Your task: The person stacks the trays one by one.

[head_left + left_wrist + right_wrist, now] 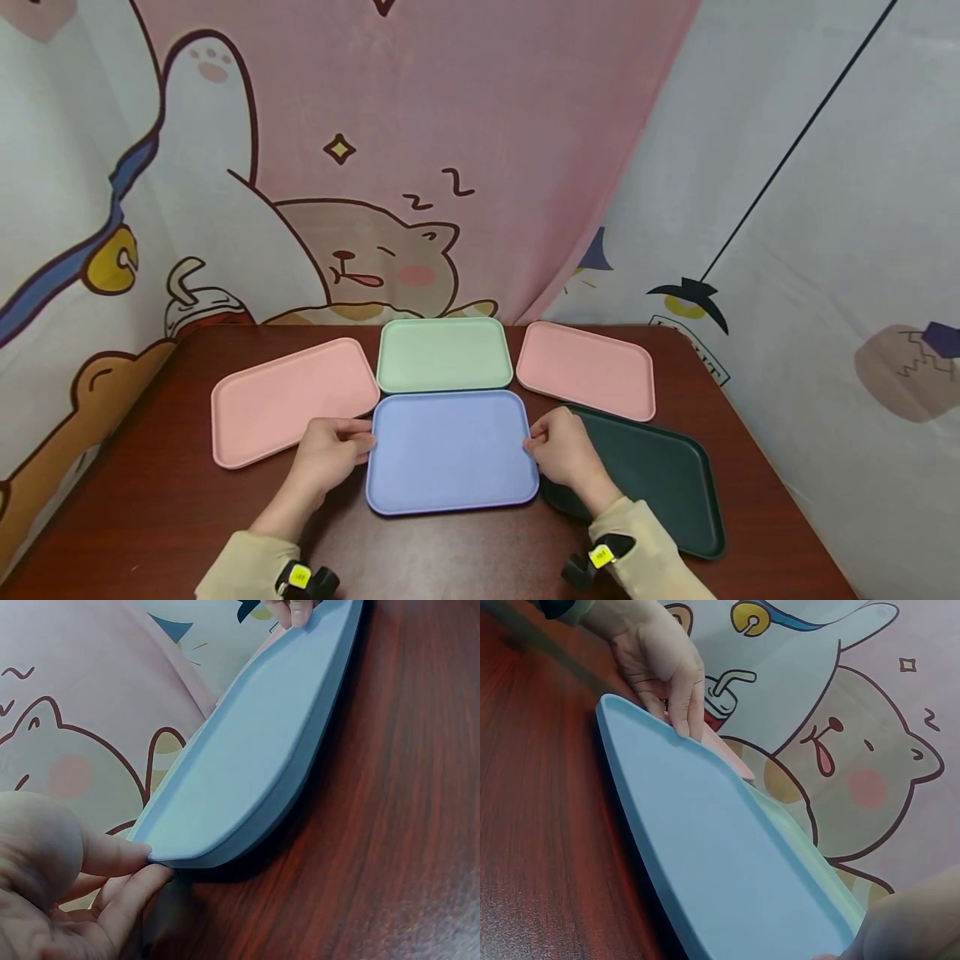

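Note:
A blue tray [453, 452] lies level at the middle of the table, a hand at each short side. My left hand [330, 457] pinches its left rim, thumb on top and fingers below, as the left wrist view shows at the tray's [240, 750] near corner. On the opposite rim, my right hand [564, 450] has its thumb and fingertips at the edge; its underside grip is hidden. In the right wrist view the blue tray [697, 847] shows a dark gap or shadow along its front side.
Behind the blue tray lies a green tray [445, 355]. Pink trays lie at the left [292, 402] and back right [587, 370]. A dark green tray [652, 475] sits at the right, partly under my right forearm. A printed curtain [480, 100] hangs behind the brown table [150, 517].

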`<action>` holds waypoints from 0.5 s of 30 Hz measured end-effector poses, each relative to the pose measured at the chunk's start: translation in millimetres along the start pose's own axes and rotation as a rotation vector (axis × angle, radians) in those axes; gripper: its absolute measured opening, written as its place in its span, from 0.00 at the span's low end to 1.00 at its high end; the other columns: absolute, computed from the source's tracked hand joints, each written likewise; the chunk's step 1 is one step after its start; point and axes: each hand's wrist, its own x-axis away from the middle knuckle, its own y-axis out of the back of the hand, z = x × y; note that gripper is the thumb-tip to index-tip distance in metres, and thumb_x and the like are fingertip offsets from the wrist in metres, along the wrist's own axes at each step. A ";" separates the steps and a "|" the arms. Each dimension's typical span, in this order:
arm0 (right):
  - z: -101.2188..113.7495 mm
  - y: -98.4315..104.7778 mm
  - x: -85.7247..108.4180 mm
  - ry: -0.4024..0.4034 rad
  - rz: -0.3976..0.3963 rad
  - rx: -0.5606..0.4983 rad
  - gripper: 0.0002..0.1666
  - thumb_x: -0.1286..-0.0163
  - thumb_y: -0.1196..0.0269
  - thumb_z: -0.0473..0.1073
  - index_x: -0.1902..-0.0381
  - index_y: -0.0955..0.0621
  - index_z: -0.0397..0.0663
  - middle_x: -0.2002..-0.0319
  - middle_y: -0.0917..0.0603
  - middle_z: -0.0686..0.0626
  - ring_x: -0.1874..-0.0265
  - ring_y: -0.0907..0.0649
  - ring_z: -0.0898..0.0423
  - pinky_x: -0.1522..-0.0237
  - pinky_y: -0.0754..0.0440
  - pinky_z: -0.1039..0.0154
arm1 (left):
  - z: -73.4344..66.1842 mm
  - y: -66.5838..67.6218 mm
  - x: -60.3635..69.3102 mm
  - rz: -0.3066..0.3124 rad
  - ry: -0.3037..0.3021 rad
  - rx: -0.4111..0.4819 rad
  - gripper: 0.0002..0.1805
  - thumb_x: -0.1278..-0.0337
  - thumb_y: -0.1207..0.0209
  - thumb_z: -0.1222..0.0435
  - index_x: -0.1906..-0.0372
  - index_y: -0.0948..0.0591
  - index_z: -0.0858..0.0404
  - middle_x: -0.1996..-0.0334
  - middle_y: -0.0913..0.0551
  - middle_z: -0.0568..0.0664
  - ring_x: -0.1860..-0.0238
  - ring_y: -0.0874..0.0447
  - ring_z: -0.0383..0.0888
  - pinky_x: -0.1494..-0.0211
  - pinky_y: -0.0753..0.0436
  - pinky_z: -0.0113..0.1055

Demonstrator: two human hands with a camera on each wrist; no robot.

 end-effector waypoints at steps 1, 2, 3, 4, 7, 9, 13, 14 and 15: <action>0.2 -0.6 -0.5 0.009 -0.003 0.021 0.07 0.35 0.29 0.26 0.73 0.14 0.35 0.82 0.21 0.53 0.85 0.21 0.59 0.82 0.20 0.65 | 0.1 -0.2 0.2 0.000 -0.001 -0.001 0.14 0.37 0.38 0.79 0.48 0.16 0.82 0.61 0.11 0.64 0.61 0.11 0.48 0.56 0.08 0.41; 0.7 -1.2 -0.9 0.015 -0.008 0.041 0.10 0.35 0.29 0.26 0.77 0.15 0.37 0.84 0.23 0.54 0.86 0.23 0.60 0.84 0.24 0.67 | 0.3 -0.5 0.1 0.000 -0.002 -0.003 0.14 0.37 0.38 0.80 0.48 0.16 0.82 0.62 0.11 0.64 0.61 0.11 0.48 0.56 0.08 0.42; 0.8 -2.1 -1.5 0.018 -0.013 0.061 0.14 0.36 0.29 0.26 0.80 0.17 0.40 0.86 0.26 0.56 0.87 0.26 0.62 0.85 0.29 0.68 | 0.5 -0.7 0.1 0.000 -0.006 -0.005 0.14 0.37 0.38 0.80 0.48 0.16 0.83 0.62 0.11 0.64 0.61 0.11 0.48 0.56 0.08 0.42; 0.8 -2.8 -2.1 0.019 -0.018 0.081 0.17 0.36 0.30 0.26 0.83 0.18 0.42 0.88 0.28 0.57 0.88 0.28 0.62 0.85 0.33 0.69 | 0.9 -0.9 -0.1 0.000 -0.008 -0.009 0.15 0.37 0.38 0.80 0.48 0.16 0.83 0.62 0.11 0.64 0.61 0.11 0.48 0.56 0.08 0.42; 1.4 -4.7 -3.1 0.019 -0.031 0.120 0.23 0.35 0.30 0.27 0.87 0.22 0.47 0.91 0.33 0.60 0.89 0.33 0.63 0.86 0.40 0.69 | 1.7 -1.6 -0.8 -0.004 -0.011 -0.018 0.15 0.38 0.37 0.80 0.48 0.16 0.83 0.62 0.11 0.64 0.61 0.11 0.49 0.56 0.08 0.42; 2.2 -5.4 -3.1 0.018 -0.039 0.128 0.24 0.36 0.29 0.27 0.88 0.23 0.48 0.91 0.34 0.60 0.89 0.33 0.62 0.86 0.40 0.69 | 2.3 -2.0 -1.6 -0.006 -0.013 -0.030 0.14 0.38 0.37 0.80 0.48 0.16 0.83 0.63 0.11 0.64 0.62 0.11 0.49 0.57 0.08 0.42; 3.8 -6.5 -2.5 0.007 -0.043 0.137 0.25 0.36 0.29 0.27 0.89 0.23 0.48 0.91 0.35 0.60 0.90 0.33 0.62 0.87 0.41 0.68 | 2.4 -2.5 -2.2 -0.008 -0.013 -0.053 0.14 0.38 0.37 0.79 0.48 0.16 0.82 0.63 0.12 0.63 0.62 0.11 0.50 0.57 0.08 0.42; 4.3 -6.9 -2.4 0.003 -0.042 0.141 0.25 0.36 0.29 0.27 0.89 0.24 0.48 0.91 0.35 0.60 0.90 0.34 0.62 0.87 0.41 0.68 | 2.1 -2.5 -2.1 -0.008 -0.014 -0.061 0.14 0.38 0.37 0.79 0.49 0.15 0.82 0.63 0.12 0.63 0.62 0.11 0.50 0.58 0.08 0.42; 4.8 -7.3 -2.2 0.001 -0.042 0.147 0.25 0.36 0.29 0.27 0.89 0.24 0.47 0.91 0.36 0.59 0.90 0.34 0.62 0.87 0.41 0.68 | 1.7 -2.5 -1.9 -0.009 -0.014 -0.068 0.14 0.38 0.37 0.79 0.49 0.15 0.82 0.63 0.11 0.63 0.62 0.11 0.50 0.58 0.07 0.42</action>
